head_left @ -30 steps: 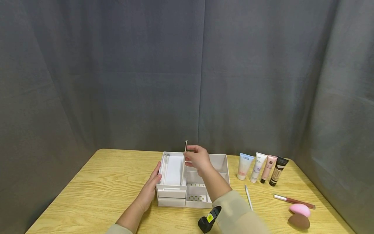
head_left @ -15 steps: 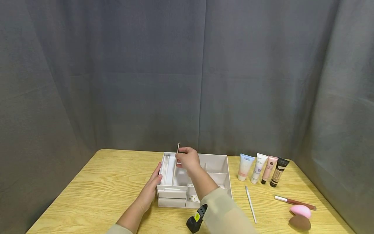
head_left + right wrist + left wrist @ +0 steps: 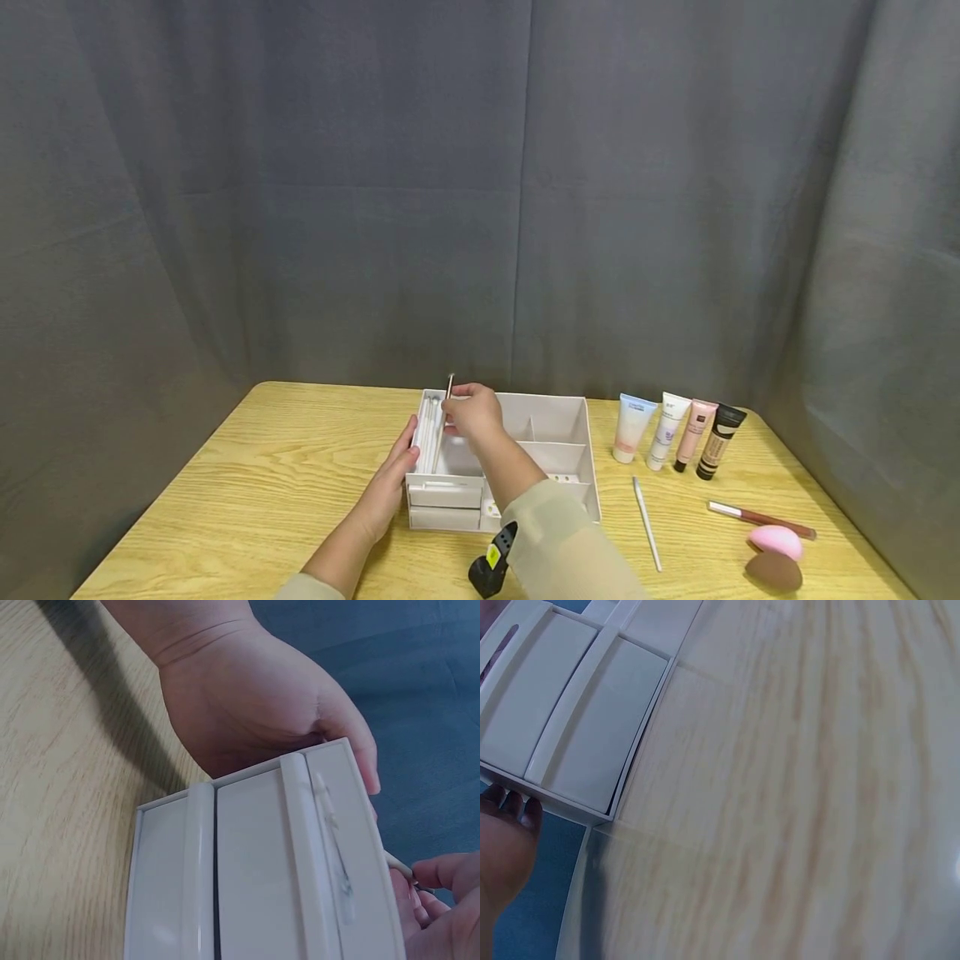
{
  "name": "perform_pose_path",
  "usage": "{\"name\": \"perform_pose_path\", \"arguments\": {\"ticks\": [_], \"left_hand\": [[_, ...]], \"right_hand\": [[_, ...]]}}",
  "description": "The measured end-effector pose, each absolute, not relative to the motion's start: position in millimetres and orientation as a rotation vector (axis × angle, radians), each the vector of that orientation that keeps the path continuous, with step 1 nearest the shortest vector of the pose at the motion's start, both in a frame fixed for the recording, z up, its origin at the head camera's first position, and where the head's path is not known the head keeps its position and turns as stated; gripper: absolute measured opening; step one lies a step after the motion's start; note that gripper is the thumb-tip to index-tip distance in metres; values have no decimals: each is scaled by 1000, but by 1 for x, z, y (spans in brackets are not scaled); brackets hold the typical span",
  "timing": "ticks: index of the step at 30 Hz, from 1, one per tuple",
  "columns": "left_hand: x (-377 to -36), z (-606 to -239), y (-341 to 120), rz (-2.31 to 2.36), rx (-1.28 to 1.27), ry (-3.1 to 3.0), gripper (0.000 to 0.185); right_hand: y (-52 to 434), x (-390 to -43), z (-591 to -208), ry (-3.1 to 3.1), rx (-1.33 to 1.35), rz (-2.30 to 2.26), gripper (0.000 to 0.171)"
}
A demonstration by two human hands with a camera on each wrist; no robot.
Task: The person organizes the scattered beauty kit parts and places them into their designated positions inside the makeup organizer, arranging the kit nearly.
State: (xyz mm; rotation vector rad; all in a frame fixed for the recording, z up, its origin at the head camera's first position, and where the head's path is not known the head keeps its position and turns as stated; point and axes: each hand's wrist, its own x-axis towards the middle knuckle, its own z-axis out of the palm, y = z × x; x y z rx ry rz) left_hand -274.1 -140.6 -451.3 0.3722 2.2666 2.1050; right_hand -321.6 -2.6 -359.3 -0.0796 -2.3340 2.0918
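Observation:
A white desktop organizer [image 3: 558,454] with drawers in its front left stands on the table. My left hand [image 3: 386,487] lies along its left side with fingers extended, the thumb near the top rim; in the right wrist view, the left palm [image 3: 247,705] is against that side. Between thumb and fingers, my right hand [image 3: 472,412] pinches a slim makeup brush [image 3: 441,437] with a pale shaft and a darker upper end. The brush leans, lower part inside the left compartment, top above the back rim. Beside it, slim pale sticks [image 3: 427,433] lie along the left wall.
Right of the organizer stand several tubes, among them a blue-and-white tube [image 3: 634,427] and a black tube [image 3: 722,440]. A white pencil-like stick [image 3: 647,525], a brown-handled brush [image 3: 765,519], a pink sponge [image 3: 776,542] and a brown sponge [image 3: 774,572] lie nearer. Grey curtains surround the table.
My right hand has moved left and a little lower with the brush, from the compartment's right side toward the sticks at its left wall. My left hand keeps its place on the organizer.

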Motion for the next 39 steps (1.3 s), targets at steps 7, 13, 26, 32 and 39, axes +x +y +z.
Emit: {"name": "perform_pose_path", "arguments": {"ticks": [7, 13, 26, 32, 39], "left_hand": [[-273, -451, -141, 2100, 372, 2246, 61], [-273, -451, -141, 2116, 374, 2238, 60], [-271, -449, -139, 2121, 378, 2255, 60], [-271, -449, -139, 2113, 387, 2262, 60], [-273, -452, -141, 2099, 342, 2276, 61]], "right_hand": [[-6, -322, -366, -2401, -85, 2062, 27], [-10, -322, -367, -2490, -73, 1961, 23], [-13, -322, -370, -2623, -60, 1718, 26], [-14, -320, -369, -2682, -42, 1580, 25], [-15, -319, -369, -2735, -5, 1490, 29]]}}
